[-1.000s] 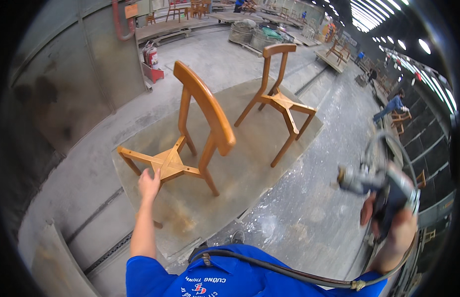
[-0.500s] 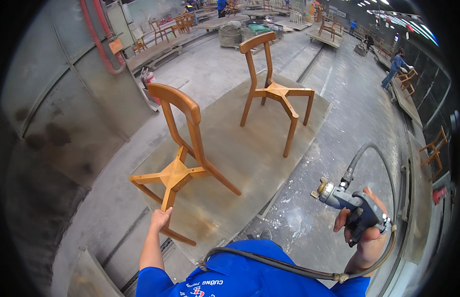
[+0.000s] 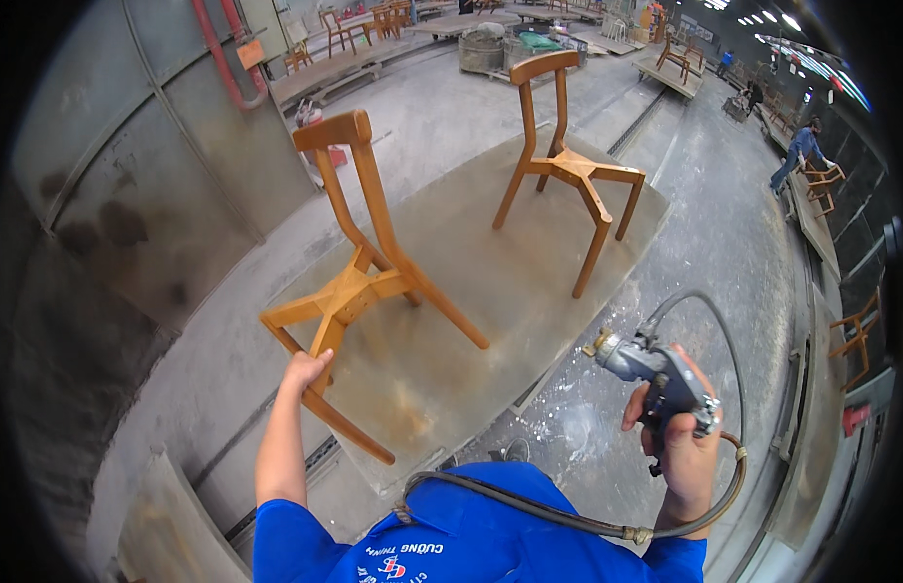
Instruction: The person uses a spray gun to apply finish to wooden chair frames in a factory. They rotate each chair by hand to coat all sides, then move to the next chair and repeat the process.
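My left hand [image 3: 306,371] is closed around the front of the nearer wooden chair frame [image 3: 347,293], by a front leg. This frame has a curved backrest and a cross-shaped seat support without a seat; it leans on the flat grey board [image 3: 442,389]. In my raised right hand [image 3: 690,457] is a spray gun [image 3: 665,379] with a dark body and brass nozzle, pointing left. A rubber hose [image 3: 539,515] runs from it across my blue shirt. A second chair frame [image 3: 575,165] stands upright farther along the board, apart from both hands.
A grey metal wall [image 3: 121,175] with a red pipe [image 3: 218,58] rises on the left. Large drums [image 3: 483,53] stand beyond the board. At far right, a person [image 3: 801,151] handles a chair on a long platform [image 3: 811,408]. A floor rail [image 3: 636,126] runs past the board.
The nearer chair has been turned and tilted by my left hand, so its backrest shows more edge-on. My right hand has moved left with the spray gun. The whole view has shifted slightly.
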`<state>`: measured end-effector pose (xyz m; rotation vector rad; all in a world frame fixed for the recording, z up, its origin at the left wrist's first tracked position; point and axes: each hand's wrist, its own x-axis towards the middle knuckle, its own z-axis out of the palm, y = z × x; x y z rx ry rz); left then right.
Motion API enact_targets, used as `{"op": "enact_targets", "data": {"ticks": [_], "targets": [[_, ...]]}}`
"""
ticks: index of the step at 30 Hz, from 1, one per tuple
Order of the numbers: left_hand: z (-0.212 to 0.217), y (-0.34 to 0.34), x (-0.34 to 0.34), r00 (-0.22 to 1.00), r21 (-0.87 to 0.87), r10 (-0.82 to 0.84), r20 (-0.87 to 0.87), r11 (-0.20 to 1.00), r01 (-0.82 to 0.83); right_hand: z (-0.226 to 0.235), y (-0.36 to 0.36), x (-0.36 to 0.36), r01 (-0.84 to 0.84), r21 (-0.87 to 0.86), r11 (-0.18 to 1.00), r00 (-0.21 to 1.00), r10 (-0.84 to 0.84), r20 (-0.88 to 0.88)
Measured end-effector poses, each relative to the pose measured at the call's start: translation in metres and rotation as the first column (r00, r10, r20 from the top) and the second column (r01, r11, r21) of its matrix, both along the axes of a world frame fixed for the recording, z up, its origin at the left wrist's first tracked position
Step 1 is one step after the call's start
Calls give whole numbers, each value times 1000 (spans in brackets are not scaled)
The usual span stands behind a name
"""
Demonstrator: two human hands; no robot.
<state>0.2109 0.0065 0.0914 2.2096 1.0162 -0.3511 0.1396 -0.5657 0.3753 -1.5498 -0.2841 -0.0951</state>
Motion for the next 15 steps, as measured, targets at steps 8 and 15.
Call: {"op": "enact_targets", "data": {"ticks": [8,15], "targets": [[11,16,19,991,239,-127,48,965,112,-74,12,-16,21,-152,988,976,-54,-213],[32,37,-4,988,320,-89,125,946,45,-115,23,-45,103,-219,970,937,-168,-306]]}}
